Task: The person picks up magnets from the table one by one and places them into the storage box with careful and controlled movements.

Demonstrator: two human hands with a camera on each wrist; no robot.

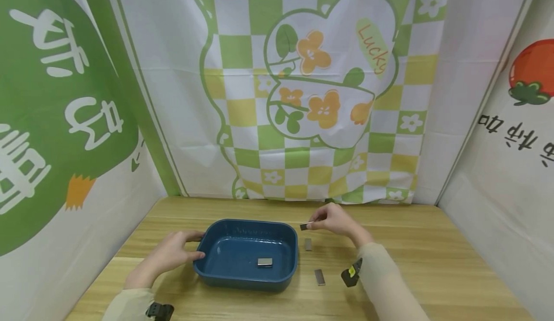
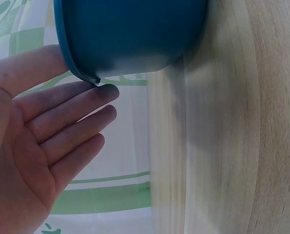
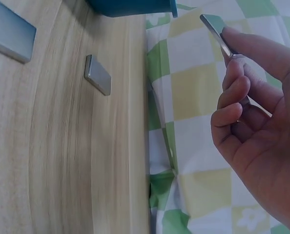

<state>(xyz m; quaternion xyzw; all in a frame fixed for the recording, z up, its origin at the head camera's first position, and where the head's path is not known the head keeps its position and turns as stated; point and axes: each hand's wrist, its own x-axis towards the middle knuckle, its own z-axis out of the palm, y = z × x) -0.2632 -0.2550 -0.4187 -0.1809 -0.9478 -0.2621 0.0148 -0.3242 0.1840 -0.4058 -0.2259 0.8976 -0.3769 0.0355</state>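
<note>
Metal bar [image 1: 305,226] pinched by raised right hand [image 1: 335,221]

You have a deep blue plastic rectangular tub with rounded corners [image 1: 225,268] sitting flat on the wooden table, open side up. One small flat grey metal bar [image 1: 265,262] lies inside it on the floor, near the front wall. Two more flat grey metal bars lie on the table just right of the tub: one [image 1: 308,244] beside its right wall, the other [image 1: 319,276] nearer you. A fourth grey metal bar [image 1: 305,226] is up off the table, above the tub's far right corner.
</note>
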